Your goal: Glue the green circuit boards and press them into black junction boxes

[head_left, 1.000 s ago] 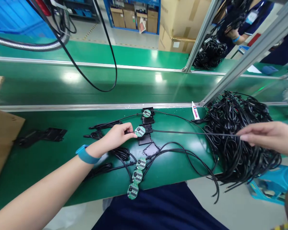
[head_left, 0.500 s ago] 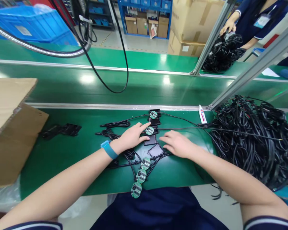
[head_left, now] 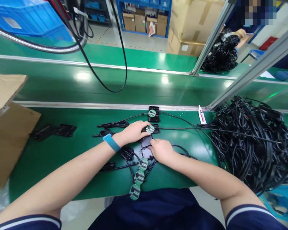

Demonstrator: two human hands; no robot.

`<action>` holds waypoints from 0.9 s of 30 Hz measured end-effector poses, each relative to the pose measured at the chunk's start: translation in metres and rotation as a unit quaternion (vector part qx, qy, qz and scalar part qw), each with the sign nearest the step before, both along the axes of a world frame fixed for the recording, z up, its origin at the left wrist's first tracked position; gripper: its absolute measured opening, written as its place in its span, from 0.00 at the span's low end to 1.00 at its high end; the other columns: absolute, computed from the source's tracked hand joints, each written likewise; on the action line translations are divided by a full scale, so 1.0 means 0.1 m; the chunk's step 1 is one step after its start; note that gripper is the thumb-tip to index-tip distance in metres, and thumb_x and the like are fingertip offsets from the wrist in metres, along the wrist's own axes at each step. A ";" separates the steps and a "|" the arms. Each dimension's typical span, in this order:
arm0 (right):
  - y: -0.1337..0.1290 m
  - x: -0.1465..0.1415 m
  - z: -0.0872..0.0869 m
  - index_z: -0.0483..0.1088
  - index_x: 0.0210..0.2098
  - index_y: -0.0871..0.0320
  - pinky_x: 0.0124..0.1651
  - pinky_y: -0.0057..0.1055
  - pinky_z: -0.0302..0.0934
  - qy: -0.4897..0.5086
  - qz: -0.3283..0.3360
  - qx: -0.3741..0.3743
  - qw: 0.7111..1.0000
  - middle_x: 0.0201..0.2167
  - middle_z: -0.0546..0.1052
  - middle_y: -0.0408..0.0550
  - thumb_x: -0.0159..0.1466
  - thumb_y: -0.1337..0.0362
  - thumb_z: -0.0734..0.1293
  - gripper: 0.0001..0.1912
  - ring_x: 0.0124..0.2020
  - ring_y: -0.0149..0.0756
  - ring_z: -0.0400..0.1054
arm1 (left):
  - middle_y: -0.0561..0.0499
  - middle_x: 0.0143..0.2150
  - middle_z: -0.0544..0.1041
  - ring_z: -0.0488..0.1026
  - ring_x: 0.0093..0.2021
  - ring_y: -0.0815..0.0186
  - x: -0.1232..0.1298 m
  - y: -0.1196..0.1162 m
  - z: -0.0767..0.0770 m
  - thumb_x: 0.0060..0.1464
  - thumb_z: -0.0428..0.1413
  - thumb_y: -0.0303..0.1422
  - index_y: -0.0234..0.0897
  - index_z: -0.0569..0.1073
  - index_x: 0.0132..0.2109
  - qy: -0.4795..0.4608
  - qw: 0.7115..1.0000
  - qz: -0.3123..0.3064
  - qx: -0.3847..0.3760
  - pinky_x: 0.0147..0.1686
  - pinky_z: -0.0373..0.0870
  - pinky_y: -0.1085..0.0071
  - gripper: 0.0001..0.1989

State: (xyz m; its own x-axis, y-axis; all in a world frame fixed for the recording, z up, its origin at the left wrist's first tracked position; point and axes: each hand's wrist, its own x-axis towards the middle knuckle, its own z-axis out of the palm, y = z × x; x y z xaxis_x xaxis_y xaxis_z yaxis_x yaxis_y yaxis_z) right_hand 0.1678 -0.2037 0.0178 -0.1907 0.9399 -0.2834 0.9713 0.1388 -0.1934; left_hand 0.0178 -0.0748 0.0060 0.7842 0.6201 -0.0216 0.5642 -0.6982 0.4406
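From the head view, I have the round circuit board (head_left: 150, 128) lying face up, its printed parts showing, near the middle of the bench (head_left: 86, 183) and closer to the far edge than the near one. Being round, it gives me no long axis. The black case (head_left: 155, 128) beneath it sits roughly square to the bench's far edge, and a thin black cable (head_left: 182, 128) runs from its right side toward the cable pile (head_left: 253, 143) at the right end.

My left hand (head_left: 132, 132) comes in from the near left corner, back upward, wrist fairly straight. Its thumb and index finger stand apart, with the board's left part between them; I can't tell whether they press on it. My right hand (head_left: 162, 151) reaches in from the near right, its fingers bent at the right side of the dark case plate (head_left: 146, 141). I can't make out whether they are clamped on it. That plate lies just nearer me than the round board, to the left of the right fingertips.

Toward the near edge, the strip of three boards (head_left: 139, 177) points away from me, leaning slightly right. The white tube (head_left: 202, 115) lies by the far edge, left of the pile.
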 end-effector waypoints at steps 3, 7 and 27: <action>-0.08 0.20 0.06 0.69 0.54 0.58 0.40 0.33 0.62 0.069 -0.008 0.016 0.997 0.40 0.79 0.52 0.70 0.53 0.65 0.19 0.40 0.42 0.74 | 0.40 0.49 0.74 0.72 0.50 0.52 -0.08 -0.19 0.10 0.60 0.58 0.39 0.35 0.70 0.59 -0.020 0.997 0.037 0.070 0.51 0.69 0.57 0.22; -0.22 0.54 0.13 0.71 0.43 0.58 0.43 0.33 0.59 0.186 0.029 0.024 0.982 0.33 0.78 0.47 0.69 0.54 0.66 0.13 0.37 0.37 0.71 | 0.45 0.42 0.76 0.73 0.45 0.58 -0.45 -0.62 0.30 0.65 0.53 0.40 0.36 0.74 0.45 -0.103 0.994 0.027 0.030 0.48 0.70 0.62 0.12; -0.50 -0.31 0.40 0.69 0.45 0.59 0.38 0.36 0.60 0.089 0.018 -0.075 0.993 0.37 0.79 0.54 0.65 0.55 0.66 0.15 0.39 0.48 0.75 | 0.29 0.57 0.72 0.67 0.61 0.42 -1.06 -1.43 -0.02 0.45 0.58 0.63 0.31 0.74 0.51 -0.018 0.983 -0.059 0.174 0.66 0.52 0.38 0.41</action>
State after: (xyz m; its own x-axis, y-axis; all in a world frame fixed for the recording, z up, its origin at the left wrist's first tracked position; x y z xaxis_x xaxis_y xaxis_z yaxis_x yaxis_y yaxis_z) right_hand 0.1366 -0.2540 0.0575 -0.2822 0.8816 -0.3783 0.9149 0.1286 -0.3827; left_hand -0.0881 -0.2176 0.0045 0.8475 0.4895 0.2050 0.4583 -0.8699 0.1824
